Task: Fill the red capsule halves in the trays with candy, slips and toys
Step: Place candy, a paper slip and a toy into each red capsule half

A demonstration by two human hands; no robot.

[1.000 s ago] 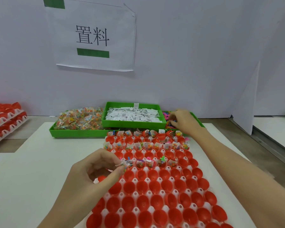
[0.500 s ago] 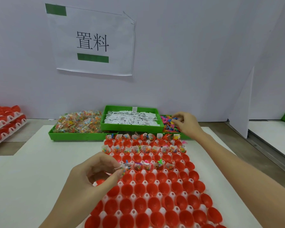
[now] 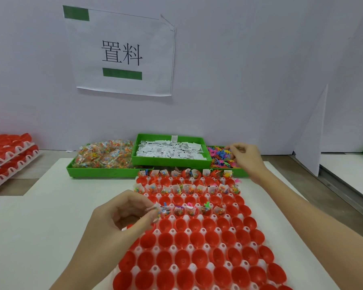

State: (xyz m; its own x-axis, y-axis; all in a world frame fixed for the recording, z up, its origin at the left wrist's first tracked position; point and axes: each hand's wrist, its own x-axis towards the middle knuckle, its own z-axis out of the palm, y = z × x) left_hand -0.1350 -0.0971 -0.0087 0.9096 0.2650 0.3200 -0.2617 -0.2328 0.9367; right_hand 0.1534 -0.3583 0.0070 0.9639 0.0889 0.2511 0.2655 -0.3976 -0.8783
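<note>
The big tray (image 3: 197,245) of red capsule halves (image 3: 183,223) lies on the white tabletop (image 3: 40,216), right in front of the person. Some far rows already have candy, slips and toys in them. The near rows are bare.

The left hand (image 3: 122,218) is at the left end of the third filled row. Its grip is pinched shut on a small candy packet (image 3: 154,210), just above the cup there. I think this step is putting that packet in the cup.

The right hand (image 3: 245,158) reaches into the green bin of little toys (image 3: 220,156) at the back. Its fingertips are close together over the pile, but I cannot tell if they have a toy.

Next, the left hand needs to let the packet drop into the cup. The right hand needs to bring one toy back to that row.
</note>
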